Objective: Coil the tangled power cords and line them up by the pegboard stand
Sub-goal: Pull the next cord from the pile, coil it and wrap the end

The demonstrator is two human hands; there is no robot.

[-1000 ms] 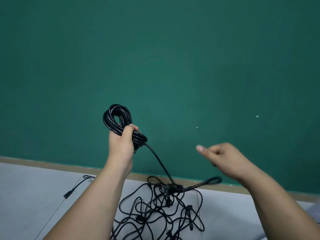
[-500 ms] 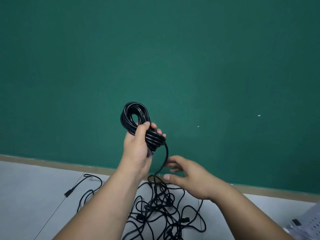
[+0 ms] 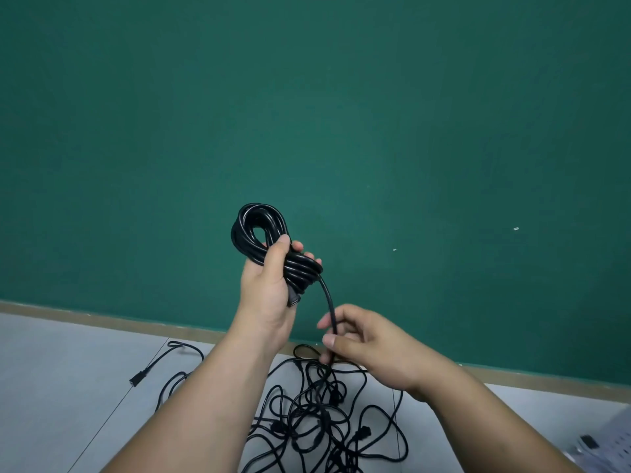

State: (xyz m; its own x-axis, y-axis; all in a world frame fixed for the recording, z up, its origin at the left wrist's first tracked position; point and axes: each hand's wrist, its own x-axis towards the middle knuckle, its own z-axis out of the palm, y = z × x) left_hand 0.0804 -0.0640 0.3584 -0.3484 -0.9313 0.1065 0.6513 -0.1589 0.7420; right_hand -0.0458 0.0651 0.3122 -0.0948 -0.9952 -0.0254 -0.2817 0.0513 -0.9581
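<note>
1. The black, glossy coil is held up before the green wall. Its long axis slants, with the open loop pointing up and left.
2. The left hand has a closed grip around the coil's middle.
3. A free strand hangs from the coil into the right hand, whose grip pinches it.
4. Below, the tangled cords lie on the tabletop.

Glossy black coiled cord; black tangled cords; dark green wall; pale grey floor; tan skirting.
</note>
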